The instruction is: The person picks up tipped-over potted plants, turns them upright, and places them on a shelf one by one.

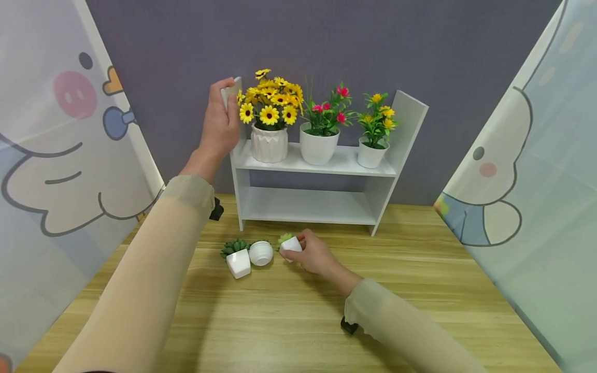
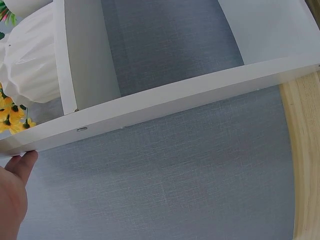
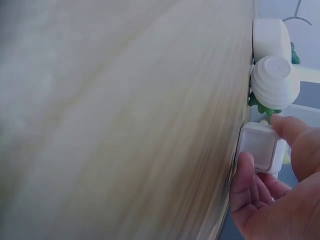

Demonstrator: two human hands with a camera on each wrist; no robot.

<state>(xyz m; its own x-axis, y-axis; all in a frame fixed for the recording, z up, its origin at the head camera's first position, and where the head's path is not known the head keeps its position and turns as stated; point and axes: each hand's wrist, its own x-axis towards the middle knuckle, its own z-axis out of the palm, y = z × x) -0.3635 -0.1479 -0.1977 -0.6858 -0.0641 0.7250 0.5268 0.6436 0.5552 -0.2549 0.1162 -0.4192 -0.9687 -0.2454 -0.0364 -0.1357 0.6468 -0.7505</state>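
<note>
My left hand (image 1: 220, 122) grips the top of the left side panel of a white two-tier shelf (image 1: 308, 204); the left wrist view has its fingers at the panel's edge. On the table, my right hand (image 1: 319, 255) pinches a small potted succulent (image 1: 291, 246) with a square white pot and pale green leaves. It lies tipped over, with the pot's base turned towards the right wrist camera. To its left lie a ribbed round white pot (image 1: 261, 254), its greenery mostly hidden, and a dark green succulent in a square white pot (image 1: 239, 263).
Three potted flowers stand on the upper tier: yellow daisies (image 1: 269, 142) in a fluted pot, pink-red flowers (image 1: 319, 145), and smaller yellow ones (image 1: 372, 153). Behind the shelf is a grey wall (image 1: 326, 41). Cartoon-printed curtains (image 1: 550, 207) flank the wooden table (image 1: 280, 321).
</note>
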